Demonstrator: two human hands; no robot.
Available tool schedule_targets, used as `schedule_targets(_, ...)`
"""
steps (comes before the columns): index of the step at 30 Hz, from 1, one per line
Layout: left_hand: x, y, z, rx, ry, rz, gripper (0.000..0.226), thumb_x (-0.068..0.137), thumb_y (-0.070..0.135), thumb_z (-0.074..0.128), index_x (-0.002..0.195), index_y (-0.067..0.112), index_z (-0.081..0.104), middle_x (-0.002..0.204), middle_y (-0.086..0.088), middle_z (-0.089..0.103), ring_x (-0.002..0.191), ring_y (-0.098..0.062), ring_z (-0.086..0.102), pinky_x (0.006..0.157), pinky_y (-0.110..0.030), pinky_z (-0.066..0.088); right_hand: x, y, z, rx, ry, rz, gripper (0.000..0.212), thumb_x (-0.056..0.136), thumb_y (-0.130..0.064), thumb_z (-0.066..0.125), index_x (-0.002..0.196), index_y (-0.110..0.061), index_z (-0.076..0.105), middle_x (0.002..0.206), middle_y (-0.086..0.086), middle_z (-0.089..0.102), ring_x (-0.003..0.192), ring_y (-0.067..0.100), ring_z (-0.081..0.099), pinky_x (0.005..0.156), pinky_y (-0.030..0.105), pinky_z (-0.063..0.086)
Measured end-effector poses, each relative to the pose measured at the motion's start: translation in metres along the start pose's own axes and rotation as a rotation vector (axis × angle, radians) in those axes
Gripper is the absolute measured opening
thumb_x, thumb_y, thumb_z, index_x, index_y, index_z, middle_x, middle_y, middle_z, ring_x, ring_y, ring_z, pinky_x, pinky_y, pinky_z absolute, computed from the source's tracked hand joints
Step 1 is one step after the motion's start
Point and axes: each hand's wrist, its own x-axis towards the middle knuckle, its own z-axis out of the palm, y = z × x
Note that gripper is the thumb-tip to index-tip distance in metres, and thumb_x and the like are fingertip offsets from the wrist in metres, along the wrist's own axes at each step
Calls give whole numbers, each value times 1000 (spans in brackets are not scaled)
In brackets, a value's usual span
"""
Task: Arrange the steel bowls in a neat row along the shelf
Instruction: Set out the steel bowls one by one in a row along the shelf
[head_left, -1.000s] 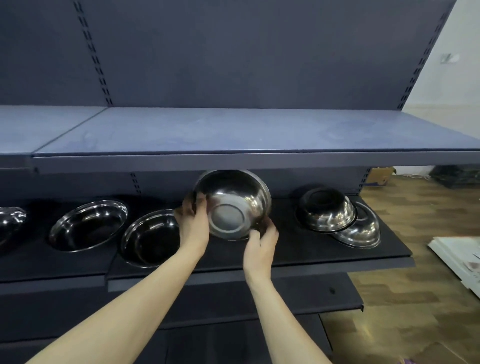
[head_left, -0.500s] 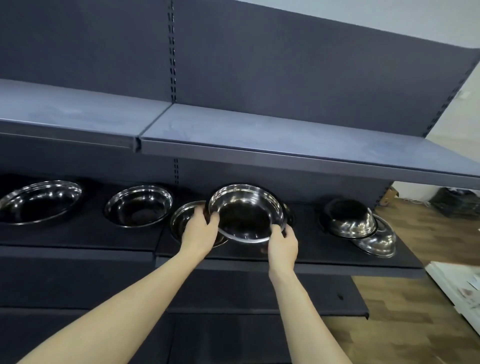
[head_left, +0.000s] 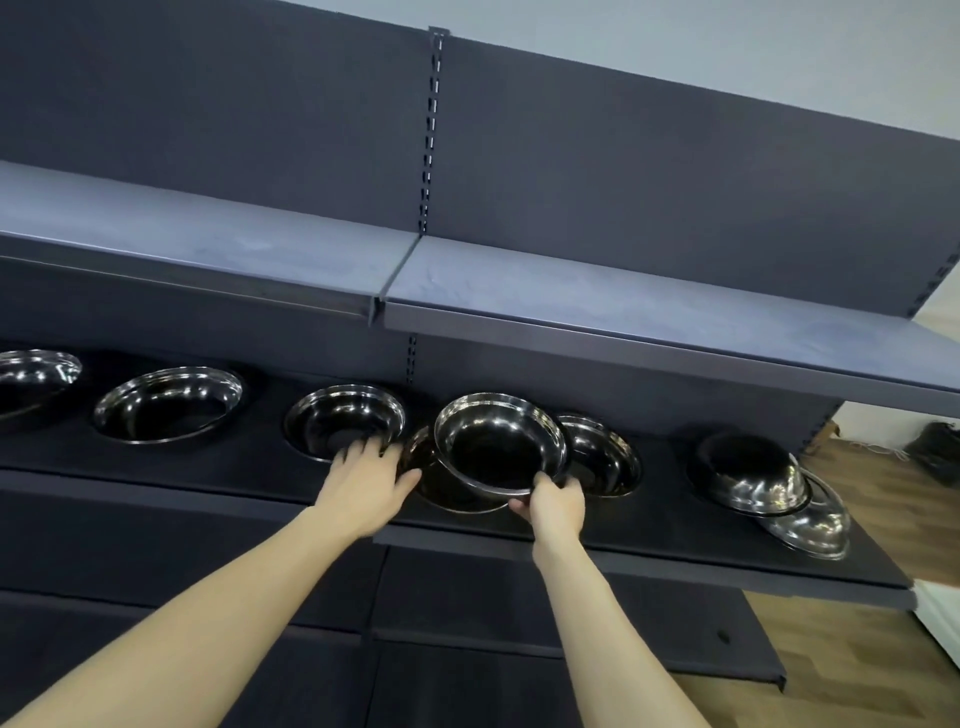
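Note:
Steel bowls stand on the dark lower shelf (head_left: 675, 540). My right hand (head_left: 553, 501) pinches the near rim of one bowl (head_left: 498, 441), tilted, mouth towards me, above another bowl (head_left: 441, 486) lying under it. A further bowl (head_left: 608, 460) sits just behind to the right. My left hand (head_left: 363, 478) has its fingers stretched out on the near rim of the neighbouring bowl (head_left: 345, 421). Two more bowls (head_left: 166, 405) (head_left: 31, 379) continue the row to the left. At the right an upturned bowl (head_left: 753, 475) leans on another bowl (head_left: 815, 519).
An empty blue-grey upper shelf (head_left: 623, 306) overhangs the bowls closely. A slotted upright (head_left: 434, 130) divides the back panels. Lower shelves (head_left: 519, 649) sit beneath my arms. Wooden floor (head_left: 857, 649) and a dark bag (head_left: 935, 452) lie to the right.
My left hand has let go of the held bowl and moved left onto the neighbouring bowl's rim. My right hand alone now holds the bowl. The view has swung left.

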Motion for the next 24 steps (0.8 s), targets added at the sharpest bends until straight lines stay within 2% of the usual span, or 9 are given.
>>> schedule_targets(6, -12, -26, 3, 64, -62, -1, 66, 98, 57, 31, 153, 22, 27, 149, -5, 39, 140, -26, 30, 116, -44, 24, -6, 16, 36, -37, -66, 46, 35, 107, -19, 50, 142, -15, 48, 113, -1, 64, 69, 19, 74, 65, 23, 55)
schedule_targets(10, -19, -35, 3, 89, -120, -5, 69, 99, 56, 29, 157, 21, 14, 160, -6, 22, 149, -27, 13, 120, -46, 14, -3, 31, 50, -85, -56, 58, 36, 107, -18, 50, 142, -13, 46, 125, 6, 65, 70, 20, 75, 63, 23, 54)
schedule_targets(14, -22, -35, 4, 77, -126, 5, 69, 100, 56, 30, 157, 21, 13, 161, -6, 20, 149, -28, 12, 121, -46, 13, 2, 42, 56, -177, -23, 13, 29, 99, -12, 59, 128, -14, 50, 127, 10, 62, 77, 22, 77, 81, 36, 62)
schedule_targets(16, -22, -33, 7, 66, -115, 14, 68, 99, 56, 30, 156, 22, 16, 160, -5, 22, 148, -28, 14, 121, -46, 14, 2, 46, 55, -220, -22, 3, 29, 94, -7, 63, 119, -16, 50, 123, 10, 63, 84, 25, 76, 80, 37, 63)
schedule_targets(18, -22, -28, 9, 39, -109, 29, 67, 99, 56, 32, 155, 22, 19, 160, -5, 22, 148, -28, 15, 120, -47, 14, 3, 51, 53, -265, -18, -4, 33, 87, -11, 66, 116, -16, 52, 121, 11, 64, 91, 28, 74, 81, 39, 63)
schedule_targets(21, -19, -18, 13, -5, -85, 62, 65, 99, 55, 35, 155, 24, 21, 160, -3, 23, 147, -27, 17, 120, -47, 16, 2, 61, 46, -340, -30, -62, 47, 80, -28, 66, 125, -17, 57, 122, 12, 67, 100, 27, 71, 90, 46, 61)
schedule_targets(24, -16, -3, 18, -43, -72, 89, 64, 98, 54, 36, 154, 25, 24, 157, -2, 29, 146, -26, 21, 120, -45, 19, -18, 58, 31, -398, -55, -131, 50, 90, -23, 66, 138, -17, 53, 130, 5, 62, 113, 24, 65, 101, 45, 55)
